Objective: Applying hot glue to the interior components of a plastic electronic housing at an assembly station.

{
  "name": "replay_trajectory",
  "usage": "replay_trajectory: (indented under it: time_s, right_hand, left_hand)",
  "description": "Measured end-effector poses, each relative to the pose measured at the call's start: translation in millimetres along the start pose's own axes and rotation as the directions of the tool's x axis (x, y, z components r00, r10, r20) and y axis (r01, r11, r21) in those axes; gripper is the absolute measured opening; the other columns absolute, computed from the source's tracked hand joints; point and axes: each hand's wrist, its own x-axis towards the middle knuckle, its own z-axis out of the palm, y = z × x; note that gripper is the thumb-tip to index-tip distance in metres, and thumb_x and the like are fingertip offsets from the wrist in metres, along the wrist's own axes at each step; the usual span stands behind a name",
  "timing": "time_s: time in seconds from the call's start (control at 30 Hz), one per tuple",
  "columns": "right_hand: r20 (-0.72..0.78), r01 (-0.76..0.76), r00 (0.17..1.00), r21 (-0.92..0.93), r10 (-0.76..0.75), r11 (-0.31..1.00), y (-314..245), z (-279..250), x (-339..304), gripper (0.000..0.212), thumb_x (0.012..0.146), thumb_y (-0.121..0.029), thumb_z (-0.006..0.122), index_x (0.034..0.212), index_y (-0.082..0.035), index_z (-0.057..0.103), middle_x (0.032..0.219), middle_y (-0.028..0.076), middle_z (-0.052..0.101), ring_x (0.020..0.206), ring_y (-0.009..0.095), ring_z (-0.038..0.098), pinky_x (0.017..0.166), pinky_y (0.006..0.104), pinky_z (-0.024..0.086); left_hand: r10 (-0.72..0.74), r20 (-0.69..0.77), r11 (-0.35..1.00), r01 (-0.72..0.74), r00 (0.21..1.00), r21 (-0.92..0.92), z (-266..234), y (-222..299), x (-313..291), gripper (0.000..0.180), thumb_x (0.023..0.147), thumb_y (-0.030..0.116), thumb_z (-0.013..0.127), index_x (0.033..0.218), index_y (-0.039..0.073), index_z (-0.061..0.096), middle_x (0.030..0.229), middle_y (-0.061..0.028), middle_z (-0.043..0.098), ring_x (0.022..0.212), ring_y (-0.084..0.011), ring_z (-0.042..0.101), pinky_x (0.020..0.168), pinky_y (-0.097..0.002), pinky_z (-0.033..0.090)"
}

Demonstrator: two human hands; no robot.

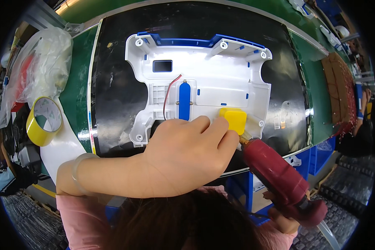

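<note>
A white plastic housing [221,68] with blue trim lies hollow side up in front of me. My left hand [187,150] reaches across its near edge, fingers curled and pinching the side of a yellow square block [234,120]; the fingertips are partly hidden. My right hand [284,221], at the lower right, grips a dark red glue gun [275,168]. The gun's nozzle points up and left, close to the block's near edge; whether it touches cannot be made out. A blue strip [184,102] and a red wire [168,93] sit inside the housing, just beyond my left hand.
The housing rests on a black mat [283,100] over a green bench. At left are a roll of yellow tape [44,121] and clear plastic bags [46,62]. A brown box with a bundle of red-tipped wires [339,93] stands at right. Blue bins [321,156] sit below the edge.
</note>
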Motion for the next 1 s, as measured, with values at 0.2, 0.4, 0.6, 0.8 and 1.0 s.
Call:
replay_trajectory:
  time_s: [0.2, 0.4, 0.6, 0.8, 1.0]
  right_hand:
    - [0.019, -0.052, 0.998, -0.019, 0.053, 0.998, -5, 2, 1, 0.039, 0.032, -0.008, 0.066, 0.07, -0.007, 0.058, 0.069, 0.007, 0.057, 0.067, 0.025, 0.056, 0.063, 0.0316, 0.044]
    - [-0.07, -0.246, 0.968, -0.108, 0.24, 0.963, -7, 0, -8, 0.038, 0.04, -0.007, 0.067, 0.078, -0.008, 0.061, 0.073, 0.006, 0.059, 0.073, 0.023, 0.057, 0.067, 0.0332, 0.044]
    - [-0.022, -0.231, 0.954, 0.588, 0.3, 0.776, -37, 15, 6, 0.05, 0.041, -0.008, 0.059, 0.087, 0.01, 0.05, 0.08, 0.022, 0.057, 0.075, 0.03, 0.057, 0.071, 0.0343, 0.044]
    - [0.078, -0.174, 0.981, 0.765, 0.179, 0.621, -39, 5, 12, 0.046, 0.049, 0.003, 0.057, 0.094, 0.01, 0.047, 0.083, 0.018, 0.054, 0.084, 0.033, 0.056, 0.081, 0.0462, 0.042]
    - [0.208, -0.3, 0.954, 0.663, 0.216, 0.686, -30, -2, 17, 0.047, 0.048, 0.0, 0.054, 0.093, 0.01, 0.047, 0.081, 0.018, 0.056, 0.078, 0.036, 0.058, 0.065, 0.0383, 0.05]
  left_hand:
    - [-0.014, -0.01, 1.0, 0.014, 1.0, -0.004, -1, -2, -1, 0.014, 0.059, 0.004, 0.058, 0.072, 0.003, 0.053, 0.062, -0.0031, 0.042, 0.05, -0.0139, 0.046, 0.038, -0.0236, 0.034]
    - [-0.002, 0.019, 0.996, 0.001, 1.0, 0.085, -3, -6, 0, 0.017, 0.059, 0.003, 0.059, 0.076, 0.002, 0.054, 0.07, -0.0067, 0.049, 0.066, -0.0193, 0.051, 0.057, -0.0286, 0.04]
    - [-0.08, 0.133, 0.993, 0.092, 0.988, -0.08, -32, -14, 0, 0.022, 0.063, 0.003, 0.059, 0.085, 0.002, 0.055, 0.083, -0.0097, 0.052, 0.086, -0.0257, 0.05, 0.076, -0.0345, 0.039]
    - [-0.128, 0.095, 0.946, 0.15, 0.987, -0.286, -52, -41, -1, 0.016, 0.073, 0.006, 0.057, 0.089, 0.003, 0.056, 0.087, -0.0102, 0.057, 0.081, -0.0247, 0.053, 0.074, -0.0311, 0.041]
    - [-0.155, 0.091, 0.932, 0.176, 0.984, -0.317, -42, -53, -7, 0.012, 0.075, 0.007, 0.055, 0.085, 0.001, 0.056, 0.082, -0.0103, 0.058, 0.08, -0.0232, 0.054, 0.072, -0.0307, 0.042]
